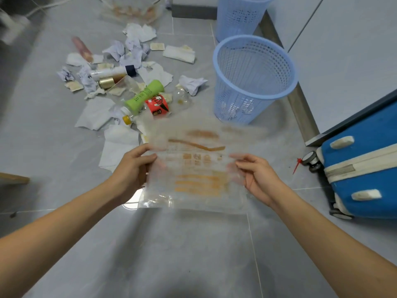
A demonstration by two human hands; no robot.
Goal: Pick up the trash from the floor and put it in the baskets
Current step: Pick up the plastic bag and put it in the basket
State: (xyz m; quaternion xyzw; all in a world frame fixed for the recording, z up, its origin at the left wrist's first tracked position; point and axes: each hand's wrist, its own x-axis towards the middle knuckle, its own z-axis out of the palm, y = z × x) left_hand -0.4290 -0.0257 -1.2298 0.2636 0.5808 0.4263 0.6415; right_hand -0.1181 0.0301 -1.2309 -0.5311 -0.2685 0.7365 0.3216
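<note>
A clear plastic bag (199, 168) with orange print hangs spread in front of me, blurred by motion. My left hand (133, 168) pinches its left edge and my right hand (255, 179) pinches its right edge. Beyond the bag a heap of trash lies on the grey floor: crumpled paper (191, 83), a green bottle (145, 96), a red wrapper (158, 105), a white tube (111, 71) and a gold can (107, 82). Two blue mesh baskets stand to the right, the near basket (253, 80) and the far basket (238, 16).
A blue suitcase (365, 160) lies at the right against a white cabinet (343, 50). Another clear printed bag (133, 9) lies at the top beyond the trash. White cables (43, 7) run at the top left. A wooden edge (12, 178) juts in at the left.
</note>
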